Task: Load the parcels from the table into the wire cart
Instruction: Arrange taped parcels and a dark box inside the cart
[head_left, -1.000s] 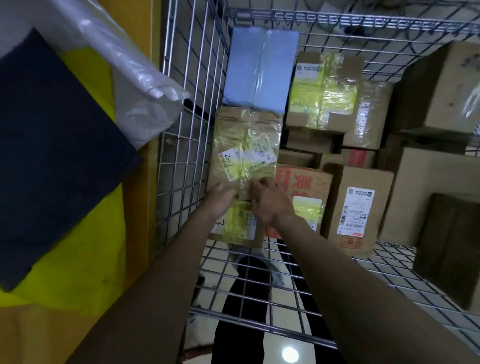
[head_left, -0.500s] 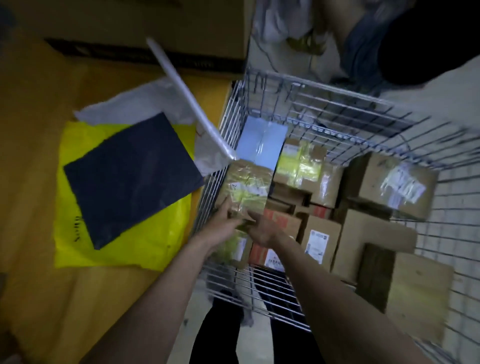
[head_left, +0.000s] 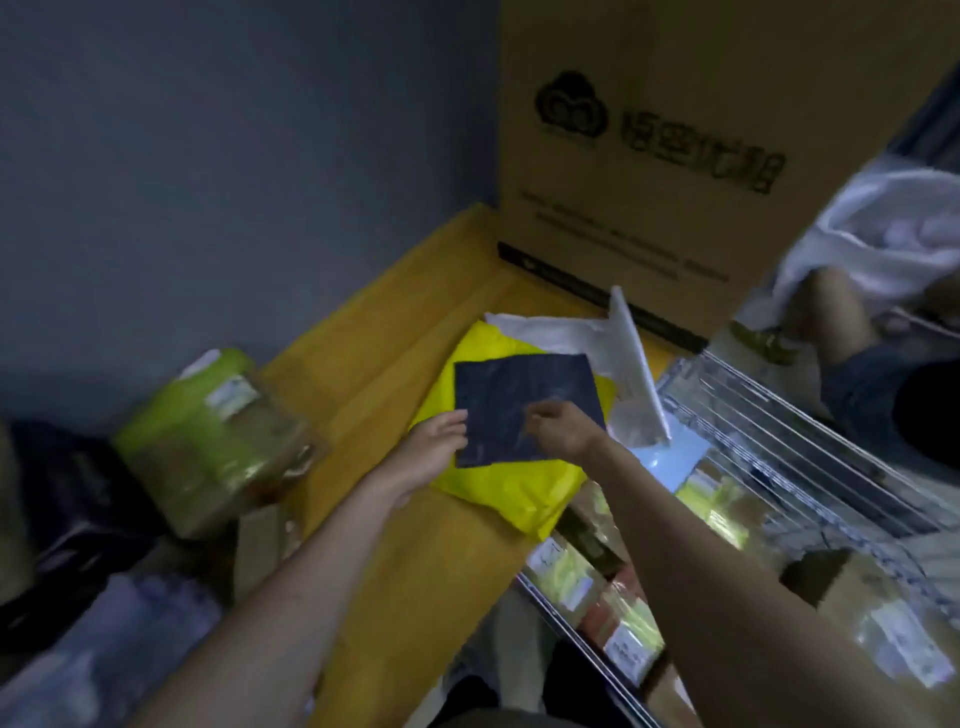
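Grey wall behind, and below it the yellow-topped table (head_left: 395, 332) runs toward a big printed cardboard carton (head_left: 675, 130) standing at its far end. On the table's right side, close to the edge that meets the wire cart (head_left: 810, 431), a dark flat mailer (head_left: 519, 395) lies on top of a yellow poly mailer (head_left: 514, 488), with a white plastic bag (head_left: 576, 335) just beyond them, one stiff corner of it leaning over the cart's rim.

My left hand (head_left: 431, 441) rests with fingers nearly straight against the dark mailer's left edge. My right hand (head_left: 558, 428) is down on its top face, fingers curled — whether they have pinched the film or only press it, I cannot tell through the blur.

I judge this to be the start of a pickup: the cart already holds taped cartons (head_left: 597, 587) along its near side, and these soft parcels are next. The coming move calls for sliding fingers under the thin mailer to peel it off the slick yellow one beneath, then carrying it right over the cart's rim. A green-wrapped parcel (head_left: 213, 441) sits off the table's left edge — waiting, I would guess.
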